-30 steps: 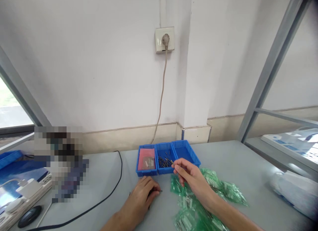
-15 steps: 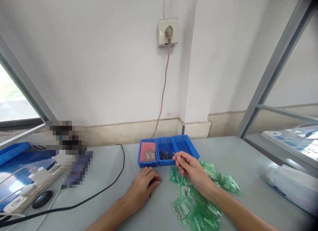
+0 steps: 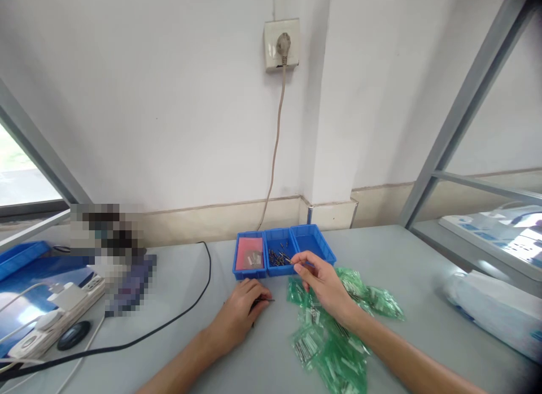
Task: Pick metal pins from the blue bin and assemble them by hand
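Observation:
My right hand (image 3: 324,284) is closed in a pinch on a small thin metal pin (image 3: 288,261), held at the front right of the middle blue bin (image 3: 277,271). Inside that bin lie several dark metal pins of the same look. On the tabletop my left hand (image 3: 241,306) rests curled, and thin dark pins (image 3: 271,300) stick out from under its fingers. Most of what it holds is hidden by the palm. Below my right hand and forearm spreads a pile of green plastic bags (image 3: 311,344) with metal pins inside.
The left blue bin (image 3: 249,274) holds a pink sheet and a clear bag. The right blue bin (image 3: 315,241) adjoins the middle one. A black cable (image 3: 186,318), a power strip (image 3: 51,326) and a mouse (image 3: 74,335) lie left; a white plastic package (image 3: 495,312) lies right.
The view has shifted slightly. The pin in my right hand has tilted from steeper to flatter and points left over the middle bin. My left hand stays curled on the table.

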The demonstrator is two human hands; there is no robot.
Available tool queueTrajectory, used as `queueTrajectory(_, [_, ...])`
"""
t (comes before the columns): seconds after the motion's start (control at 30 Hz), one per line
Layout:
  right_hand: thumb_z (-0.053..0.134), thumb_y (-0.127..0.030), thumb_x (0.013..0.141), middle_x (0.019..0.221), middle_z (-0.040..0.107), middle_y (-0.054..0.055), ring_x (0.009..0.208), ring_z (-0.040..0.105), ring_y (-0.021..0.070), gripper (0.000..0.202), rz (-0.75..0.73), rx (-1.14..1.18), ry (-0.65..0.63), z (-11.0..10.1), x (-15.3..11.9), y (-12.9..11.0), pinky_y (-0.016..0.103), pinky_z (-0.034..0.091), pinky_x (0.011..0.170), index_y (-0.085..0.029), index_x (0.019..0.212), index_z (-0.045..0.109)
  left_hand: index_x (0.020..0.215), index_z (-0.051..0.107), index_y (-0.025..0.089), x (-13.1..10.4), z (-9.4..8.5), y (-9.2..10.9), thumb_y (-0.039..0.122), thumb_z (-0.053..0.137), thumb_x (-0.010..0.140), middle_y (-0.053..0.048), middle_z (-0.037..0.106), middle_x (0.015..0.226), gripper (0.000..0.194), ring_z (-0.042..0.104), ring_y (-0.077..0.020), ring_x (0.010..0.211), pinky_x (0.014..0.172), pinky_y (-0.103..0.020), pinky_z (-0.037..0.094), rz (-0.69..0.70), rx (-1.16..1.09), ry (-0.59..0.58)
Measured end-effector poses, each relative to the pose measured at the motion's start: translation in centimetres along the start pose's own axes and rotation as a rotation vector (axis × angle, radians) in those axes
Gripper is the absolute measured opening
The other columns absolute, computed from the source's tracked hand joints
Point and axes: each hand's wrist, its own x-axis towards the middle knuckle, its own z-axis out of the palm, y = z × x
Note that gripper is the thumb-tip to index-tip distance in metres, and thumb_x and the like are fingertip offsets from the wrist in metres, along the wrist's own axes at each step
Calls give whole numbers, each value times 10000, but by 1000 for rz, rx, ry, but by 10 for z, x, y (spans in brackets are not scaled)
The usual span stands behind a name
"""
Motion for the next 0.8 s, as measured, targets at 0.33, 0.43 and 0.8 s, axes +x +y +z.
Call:
queueTrajectory(0.33, [653, -678, 942, 836, 626, -2, 562, 466, 120, 464, 4, 116, -12, 3, 2, -2, 285, 403, 555, -216, 898, 658, 1073, 679, 202, 0, 0, -2, 253, 555, 1104, -58, 705, 1070, 137, 619, -233, 1016, 929, -374, 492, -1, -5, -8])
queueTrajectory(0.43, [671, -639, 954, 760, 587, -33, 555, 473, 127, 413, 6, 96, -2, 2, 1, 2, 285, 375, 563, -228, 972, 637, 1075, 680, 203, 1, -1, 0, 238, 580, 1092, -55, 704, 1064, 107, 620, -229, 1014, 925, -364, 491, -6, -16, -5])
queueTrajectory(0.8, [692, -565, 966, 749, 564, -40, 596, 495, 146, 332, 18, 27, -22, 2, -2, -4, 283, 376, 583, -241, 953, 626, 1083, 674, 199, 1, -6, 4, 227, 559, 1099, -53, 705, 1061, 119, 628, -220, 1025, 927, -351, 487, 26, -18, -13])
